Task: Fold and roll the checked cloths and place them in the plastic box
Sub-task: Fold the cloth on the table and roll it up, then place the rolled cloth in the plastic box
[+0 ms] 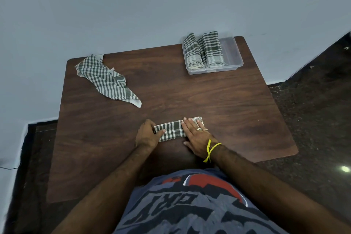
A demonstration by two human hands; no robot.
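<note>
Large dark block letters on the front of the person's grey-blue T-shirt, seen upside down and cut off by folds, not legible as a word, beneath a red and white emblem, no other writing readable anywhere

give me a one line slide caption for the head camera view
Both hands, left and right, work a folded checked cloth on the table; two rolls sit in the plastic box, one loose cloth waits.

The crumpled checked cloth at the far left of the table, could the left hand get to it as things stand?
Probably yes. Bare table lies between the left hand and the crumpled cloth, with nothing in the way. But that hand now grips the end of the folded cloth and would have to let go first.
</note>
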